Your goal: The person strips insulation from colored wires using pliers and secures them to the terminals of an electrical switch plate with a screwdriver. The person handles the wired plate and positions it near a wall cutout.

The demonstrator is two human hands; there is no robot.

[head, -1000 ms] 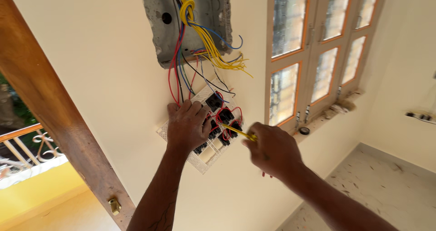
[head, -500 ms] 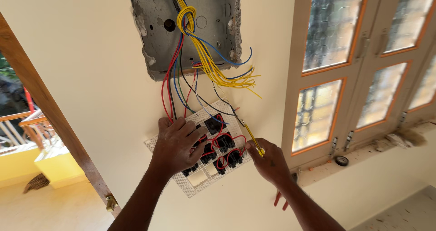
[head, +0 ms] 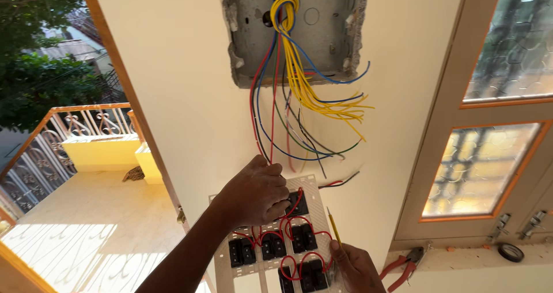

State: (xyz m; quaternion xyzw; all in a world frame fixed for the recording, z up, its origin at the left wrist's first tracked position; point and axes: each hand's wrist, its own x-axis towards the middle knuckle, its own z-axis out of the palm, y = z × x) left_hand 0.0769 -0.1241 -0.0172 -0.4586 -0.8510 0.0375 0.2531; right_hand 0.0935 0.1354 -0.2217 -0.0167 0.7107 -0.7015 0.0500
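The left hand [head: 256, 192] is curled with its fingers pressed together on the upper part of a white switch plate [head: 276, 241], which is held up against the cream wall [head: 184, 97] with its back side facing the camera. Black switch modules [head: 271, 248] sit in rows on that back side, linked by short red jumper wires [head: 291, 224]. The left fingertips close around the red wire that drops to the plate's top edge. The right hand [head: 351, 267], low in the picture and partly cut off by the frame, pinches a thin yellow-handled screwdriver [head: 333, 227] whose shaft points upward just beside the plate's right edge. Above both hands a grey metal wall box [head: 322, 33] is recessed into the wall, its plaster edges rough. A knotted bundle of yellow wires [head: 299, 57] hangs out of it, together with red, blue, green and black wires [head: 271, 126] that loop down toward the plate. To the right, on the ledge under a wood-framed window [head: 489, 172], lie red-handled pliers [head: 403, 264] and a roll of black tape [head: 510, 251]. To the left, a balcony with a railing [head: 69, 137] lies in sunlight.
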